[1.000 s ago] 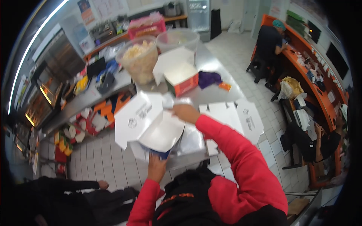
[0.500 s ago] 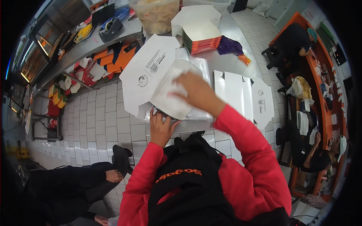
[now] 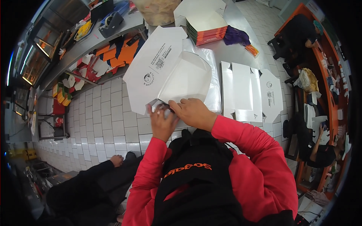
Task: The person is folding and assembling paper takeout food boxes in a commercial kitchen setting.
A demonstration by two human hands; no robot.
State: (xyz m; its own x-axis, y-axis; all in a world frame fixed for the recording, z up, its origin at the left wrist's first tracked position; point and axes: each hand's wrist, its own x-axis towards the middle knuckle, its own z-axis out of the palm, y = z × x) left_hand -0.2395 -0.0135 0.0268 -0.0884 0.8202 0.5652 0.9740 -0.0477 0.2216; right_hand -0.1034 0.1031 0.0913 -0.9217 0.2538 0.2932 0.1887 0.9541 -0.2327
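A white cardboard box (image 3: pixel 186 81), its front part folded up into a shallow tray, lies on the metal table. Its wide printed lid flap (image 3: pixel 151 71) spreads out to the left. My right hand (image 3: pixel 194 114) grips the near wall of the box, the fingertips by its near left corner and the thumb hidden. Close beside it, at the same corner, is my left hand (image 3: pixel 163 122), with fingers smeared by motion; whether they pinch the flap there is unclear. Under the box, a clear plastic sheet (image 3: pixel 215 81) shows at its right side.
A flat creased box blank (image 3: pixel 241 92) lies right of the box. Behind stand a stack of folded boxes (image 3: pixel 205 32), a purple cloth (image 3: pixel 236 36) and an orange packet (image 3: pixel 252 50). A person in black sits close at the lower left (image 3: pixel 86 188); others work along the right-hand counter.
My right hand has come down from above the tray to its near left corner, uncovering the inside. My left hand stays at that corner, its fingers moving. The view has shifted slightly.
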